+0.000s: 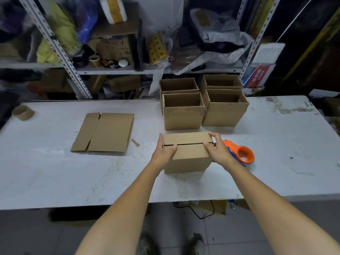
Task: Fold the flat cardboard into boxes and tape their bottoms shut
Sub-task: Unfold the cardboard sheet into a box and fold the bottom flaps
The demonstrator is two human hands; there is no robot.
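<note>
My left hand [163, 153] and right hand [218, 150] clasp opposite ends of the box [185, 157] on the counter [73, 177], flaps untaped; I judge it light, dentable, best held at corners.

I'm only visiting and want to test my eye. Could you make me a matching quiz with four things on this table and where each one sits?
Things:
1. flat cardboard
2. closed box
3. orange tape dispenser
4. cardboard ring

Places:
A. at the far left edge of the table
B. held between the left hand and the right hand
C. lying flat, left of the closed box
D. just to the right of the right hand

Pairs: 1-C, 2-B, 3-D, 4-A
</note>
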